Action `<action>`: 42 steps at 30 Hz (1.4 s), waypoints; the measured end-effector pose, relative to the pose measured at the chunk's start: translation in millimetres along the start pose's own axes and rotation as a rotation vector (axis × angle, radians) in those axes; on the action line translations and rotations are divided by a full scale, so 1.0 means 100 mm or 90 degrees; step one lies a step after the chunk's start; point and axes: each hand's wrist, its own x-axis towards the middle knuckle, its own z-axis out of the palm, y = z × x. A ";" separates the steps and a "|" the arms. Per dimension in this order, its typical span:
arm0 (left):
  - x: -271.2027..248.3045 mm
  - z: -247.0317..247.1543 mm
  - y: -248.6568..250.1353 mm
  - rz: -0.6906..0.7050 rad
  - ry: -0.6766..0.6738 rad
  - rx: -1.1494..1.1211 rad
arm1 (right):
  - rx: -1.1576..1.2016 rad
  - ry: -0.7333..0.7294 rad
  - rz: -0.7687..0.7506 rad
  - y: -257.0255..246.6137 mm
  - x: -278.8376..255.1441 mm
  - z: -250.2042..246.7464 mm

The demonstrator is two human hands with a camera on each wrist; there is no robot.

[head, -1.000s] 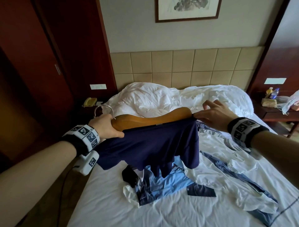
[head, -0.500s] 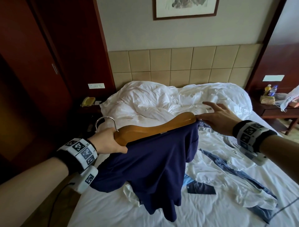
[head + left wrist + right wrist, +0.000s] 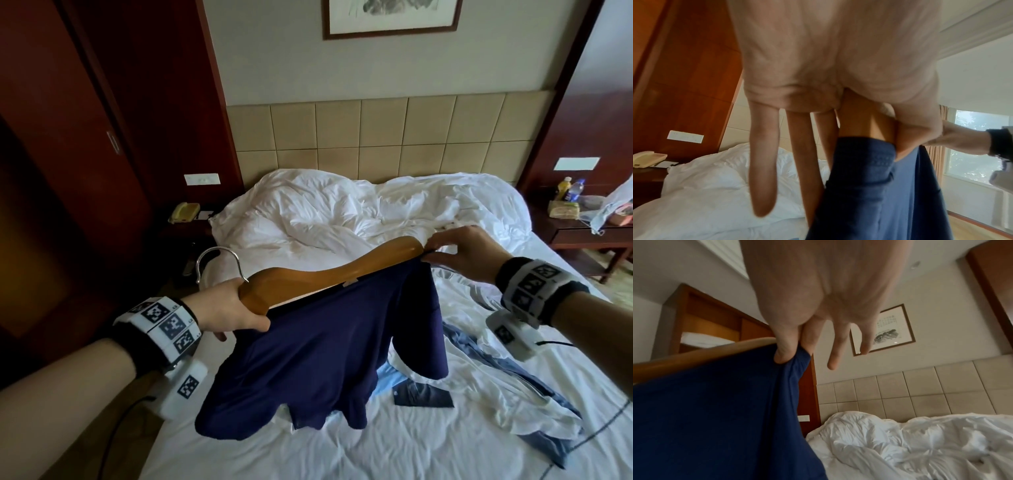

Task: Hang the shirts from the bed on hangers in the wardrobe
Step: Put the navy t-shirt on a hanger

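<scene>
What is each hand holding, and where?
Left hand grips the wooden hanger near its hook. Right hand pinches the navy shirt at the hanger's far end.

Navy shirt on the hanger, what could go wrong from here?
1. The navy shirt looks only half on: the right hand pinches its edge at the hanger tip, so a loosened pinch might let it slide off.
2. The left hand grips one end only; the hanger could tip.
3. The shirt's hem hangs low over the bed and could snag other clothes there.

Hotel bedroom, padded headboard (image 3: 394, 137), rumpled white duvet (image 3: 342, 209), bedside telephone (image 3: 184, 212), framed print (image 3: 390, 17)
</scene>
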 end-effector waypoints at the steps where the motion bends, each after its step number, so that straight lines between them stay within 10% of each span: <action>1: 0.00 -0.02 0.00 -0.003 0.001 0.005 | 0.008 -0.021 0.017 0.00 0.00 0.00; 10: -0.03 -0.08 0.10 0.020 -0.025 0.033 | -0.075 -0.157 0.028 -0.14 -0.06 -0.08; 20: -0.08 -0.07 0.17 0.045 -0.034 0.014 | -0.294 -0.039 -0.098 0.19 -0.03 0.17; 32: -0.09 -0.17 0.05 0.079 0.049 0.004 | -0.291 -0.104 -0.138 0.25 -0.05 0.24; 42: -0.10 -0.24 -0.09 -0.050 -0.021 0.023 | -0.464 -0.099 -0.333 0.29 -0.13 0.13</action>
